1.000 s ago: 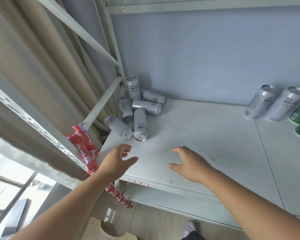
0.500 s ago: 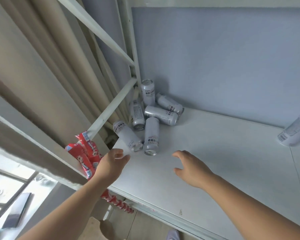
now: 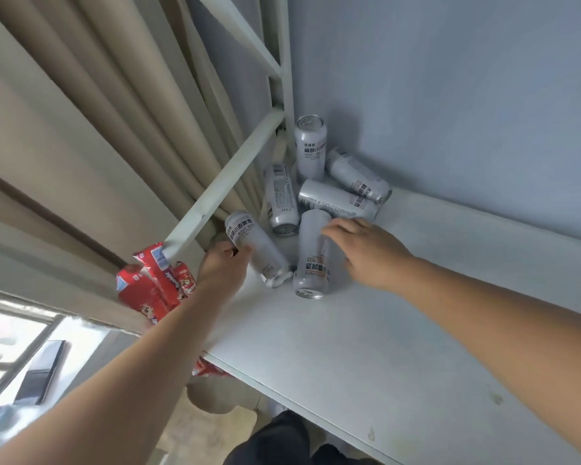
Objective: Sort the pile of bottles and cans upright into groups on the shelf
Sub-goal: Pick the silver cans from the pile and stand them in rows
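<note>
While the pile of cans (image 3: 336,199) is lying in the shelf's (image 3: 416,313) back-left corner, the left hand (image 3: 225,263) is curling its fingers round the near can (image 3: 255,250); the right hand (image 3: 369,253) is spreading open fingers over the neighbouring can (image 3: 311,260). The pickup step appears under way; the next move is calling for a firm right grip, then standing both upright.

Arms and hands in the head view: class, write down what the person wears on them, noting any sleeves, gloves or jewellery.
The left forearm and right forearm are bare, with no sleeve edge in view. The left hand and right hand wear no gloves. No watch, bracelet or ring shows on the parts visible.
</note>
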`<action>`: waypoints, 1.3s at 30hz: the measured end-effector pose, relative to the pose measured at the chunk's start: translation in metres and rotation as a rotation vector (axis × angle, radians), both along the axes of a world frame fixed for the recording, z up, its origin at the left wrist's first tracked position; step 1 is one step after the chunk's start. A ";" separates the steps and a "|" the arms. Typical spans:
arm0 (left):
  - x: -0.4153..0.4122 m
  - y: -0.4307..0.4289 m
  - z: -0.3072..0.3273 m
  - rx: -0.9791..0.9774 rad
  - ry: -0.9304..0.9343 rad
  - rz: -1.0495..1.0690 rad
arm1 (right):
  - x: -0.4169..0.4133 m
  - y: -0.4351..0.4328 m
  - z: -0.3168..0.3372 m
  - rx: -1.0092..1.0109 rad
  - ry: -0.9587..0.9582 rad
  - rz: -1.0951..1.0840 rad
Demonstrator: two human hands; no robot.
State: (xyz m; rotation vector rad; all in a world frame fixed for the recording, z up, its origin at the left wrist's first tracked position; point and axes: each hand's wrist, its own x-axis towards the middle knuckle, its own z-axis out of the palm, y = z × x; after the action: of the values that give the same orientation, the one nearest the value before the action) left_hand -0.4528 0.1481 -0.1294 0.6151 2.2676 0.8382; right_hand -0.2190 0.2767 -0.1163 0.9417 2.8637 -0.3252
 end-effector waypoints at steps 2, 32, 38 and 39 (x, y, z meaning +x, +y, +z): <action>-0.003 0.011 0.001 0.006 -0.004 0.025 | -0.014 0.010 0.000 0.103 -0.025 0.081; 0.001 0.058 0.023 0.133 -0.003 -0.017 | 0.016 0.008 -0.034 0.236 0.080 -0.051; 0.022 0.037 0.043 0.235 0.099 -0.150 | 0.036 -0.017 -0.033 0.139 0.266 -0.327; 0.025 0.033 0.047 0.253 0.099 -0.151 | 0.038 -0.023 -0.033 0.129 0.306 -0.373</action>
State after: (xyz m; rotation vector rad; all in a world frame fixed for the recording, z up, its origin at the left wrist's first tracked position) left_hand -0.4276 0.1813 -0.0825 0.9492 2.1850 1.0480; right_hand -0.1812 0.2538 -0.1488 1.5834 2.9897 -0.3450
